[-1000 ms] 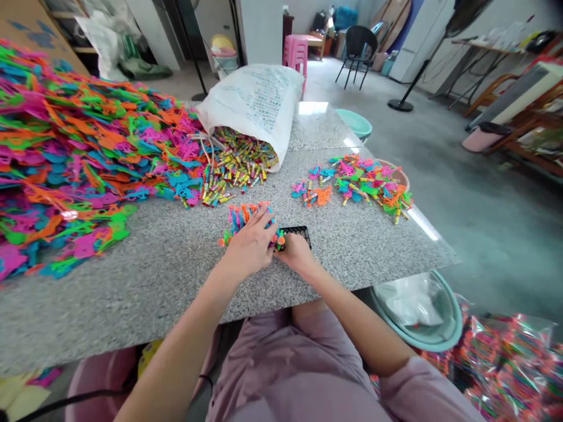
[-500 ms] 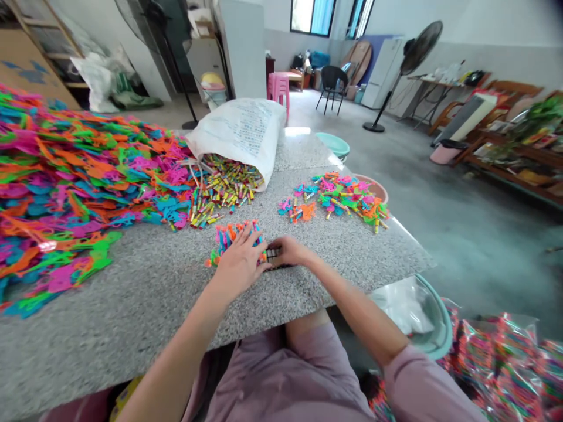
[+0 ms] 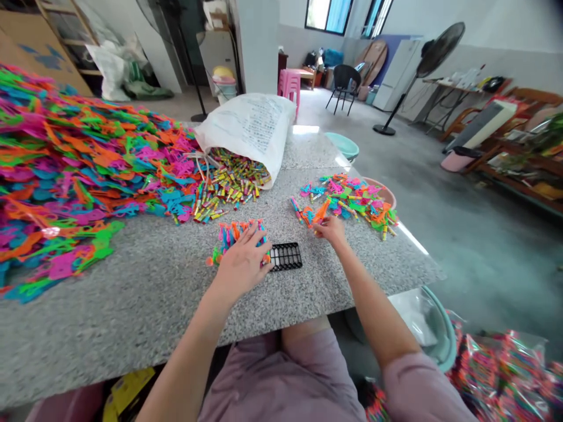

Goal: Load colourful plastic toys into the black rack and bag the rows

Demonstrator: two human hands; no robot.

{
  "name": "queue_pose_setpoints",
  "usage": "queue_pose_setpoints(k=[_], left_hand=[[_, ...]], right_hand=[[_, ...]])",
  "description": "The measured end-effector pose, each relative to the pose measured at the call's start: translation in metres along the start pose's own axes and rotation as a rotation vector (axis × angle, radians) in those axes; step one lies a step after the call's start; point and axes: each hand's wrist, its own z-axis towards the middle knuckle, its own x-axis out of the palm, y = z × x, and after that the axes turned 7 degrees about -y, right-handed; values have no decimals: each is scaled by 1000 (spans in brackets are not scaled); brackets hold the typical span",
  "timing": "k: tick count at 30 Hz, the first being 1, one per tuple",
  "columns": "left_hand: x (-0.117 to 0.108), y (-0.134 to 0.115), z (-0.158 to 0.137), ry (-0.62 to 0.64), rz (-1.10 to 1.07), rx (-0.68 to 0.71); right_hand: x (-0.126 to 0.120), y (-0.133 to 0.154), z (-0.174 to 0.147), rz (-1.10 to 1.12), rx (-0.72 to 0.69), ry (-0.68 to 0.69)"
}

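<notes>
Near the table's middle lies a black plastic grid rack (image 3: 287, 256), its right-hand cells bare. Several small, brightly coloured plastic pieces (image 3: 227, 235) stand closely packed at its left end. My left hand (image 3: 244, 258) lies over them, thumb on the near side and fingers across the top, gripping the rack's filled part; its underside is hidden. Farther right, my right hand (image 3: 332, 230) pinches an orange plastic piece (image 3: 322, 212) at the near edge of a small heap of coloured pieces and printed tubes (image 3: 352, 199). The exact kind of the pieces cannot be made out.
A large pile of coloured plastic pieces (image 3: 88, 158) covers the table's left side. Beside it a white woven sack (image 3: 250, 126) spills small printed tubes (image 3: 237, 179). Basins (image 3: 449, 337) and filled clear bags (image 3: 488, 363) stand low at the right, below the granite tabletop's edge (image 3: 422, 264).
My right hand has left the rack and moved right to the small heap, where it now pinches an orange piece. The rack's bare cells show now. My left hand stays on the rack.
</notes>
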Motion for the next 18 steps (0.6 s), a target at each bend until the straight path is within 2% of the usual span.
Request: queue_pose_setpoints(k=[3, 5, 7, 11, 15, 18], left_hand=[[-2, 1, 0, 0, -10, 11], [-3, 4, -1, 11, -30, 27], [-4, 7, -3, 28, -41, 36], [-4, 11, -4, 39, -33, 53], [-3, 12, -3, 30, -23, 66], [-3, 12, -2, 39, -13, 76]], right_hand=[[2, -19, -24, 277, -51, 184], [10, -21, -38, 363, -102, 267], [21, -14, -49, 306, -198, 286], [45, 15, -64, 202, -404, 207], [67, 43, -70, 205, -516, 223], [78, 55, -72, 68, -576, 257]])
